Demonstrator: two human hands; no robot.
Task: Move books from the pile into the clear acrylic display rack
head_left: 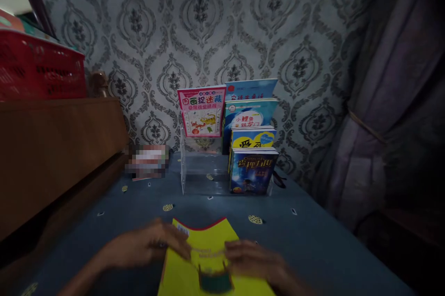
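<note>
Low in the head view is a yellow book [212,233] with a red top edge that bows downward in the middle. On its cover are small lettering and a dark green picture, too blurred to read. My left hand [153,242] grips it from the left, fingers reaching over the cover. From the right, my right hand [257,261] holds it too, its fingers across the cover and its thumb out of sight. Both hands are smeared by motion. Beyond them stands a clear acrylic book rack [205,185], apart from the hands.
In the rack are a pink picture book [203,113], blue books [248,110], a yellow-and-blue book [253,139] and a dark blue book [253,171]. A blurred-out stack [148,161] lies left on the blue tablecloth [139,208]. A red basket [41,66] tops the wooden cabinet [59,148]. A curtain [371,134] hangs right.
</note>
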